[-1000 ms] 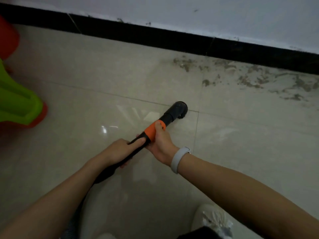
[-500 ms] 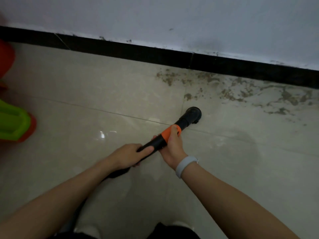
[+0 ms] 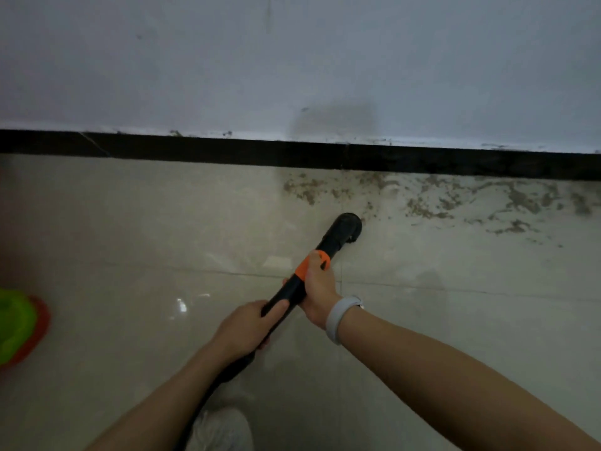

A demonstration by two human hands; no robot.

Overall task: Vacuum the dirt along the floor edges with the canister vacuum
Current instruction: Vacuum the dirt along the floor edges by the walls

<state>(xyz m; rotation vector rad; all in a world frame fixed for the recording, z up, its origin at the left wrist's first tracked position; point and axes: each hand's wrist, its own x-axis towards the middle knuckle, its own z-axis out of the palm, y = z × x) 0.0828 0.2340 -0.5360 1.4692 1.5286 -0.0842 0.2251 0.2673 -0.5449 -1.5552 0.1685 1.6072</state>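
While both hands grip it, vacuum wand [image 3: 294, 292] points up-right toward dirt [image 3: 422, 203].

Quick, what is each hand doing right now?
Left hand: grips the black vacuum wand.
Right hand: grips the wand at its orange collar.

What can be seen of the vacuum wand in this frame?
The vacuum wand is a black tube, plastic by its look, with an orange collar and a rounded black nozzle. It slants from lower left to upper right, nozzle down at the tile floor, at the near edge of the dirt. The left hand grips the lower shaft; the right hand holds it at the collar.
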